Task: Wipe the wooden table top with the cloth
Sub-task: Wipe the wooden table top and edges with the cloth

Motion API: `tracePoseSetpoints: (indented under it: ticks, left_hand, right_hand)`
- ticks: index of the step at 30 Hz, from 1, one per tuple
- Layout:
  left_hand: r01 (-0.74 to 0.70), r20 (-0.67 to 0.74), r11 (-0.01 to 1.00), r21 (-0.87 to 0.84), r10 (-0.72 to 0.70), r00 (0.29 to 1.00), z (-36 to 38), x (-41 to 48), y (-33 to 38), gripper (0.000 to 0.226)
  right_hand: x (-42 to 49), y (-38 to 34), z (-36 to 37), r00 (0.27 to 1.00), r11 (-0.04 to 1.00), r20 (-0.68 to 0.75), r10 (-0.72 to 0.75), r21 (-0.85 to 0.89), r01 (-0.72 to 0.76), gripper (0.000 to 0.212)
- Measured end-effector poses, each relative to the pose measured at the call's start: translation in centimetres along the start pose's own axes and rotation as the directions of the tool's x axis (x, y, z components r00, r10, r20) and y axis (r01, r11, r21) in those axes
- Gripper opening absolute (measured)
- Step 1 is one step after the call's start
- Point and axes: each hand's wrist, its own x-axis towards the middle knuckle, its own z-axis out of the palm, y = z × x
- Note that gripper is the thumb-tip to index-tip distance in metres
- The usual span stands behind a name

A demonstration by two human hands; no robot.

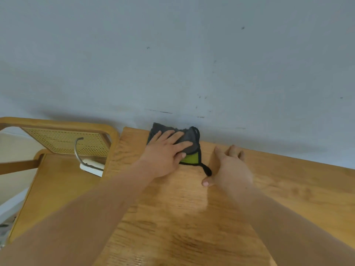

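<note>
Left hand [164,153] flat on cloth [189,141] at far edge of table [192,223], right hand [231,169] released alongside

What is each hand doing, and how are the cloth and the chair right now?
left hand: open, flat on the cloth, pressing it down.
right hand: open, beside the cloth, holding nothing.
cloth: bunched, on the table by the wall.
chair: beside the table, white box with a cable on its seat.

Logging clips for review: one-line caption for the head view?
Person's left hand presses cloth on table by the wall; right hand open beside it.
</note>
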Motion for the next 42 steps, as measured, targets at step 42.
tracePoseSetpoints:
  ticks: [42]
  left_hand:
    - [0.155,0.198,0.987,0.041,-0.16,0.967,-1.5,7.4,5.5,0.055]
  right_hand:
    - [-0.1,11.2,-4.9,0.995,0.993,0.031,-0.099,0.065,0.097,0.116]
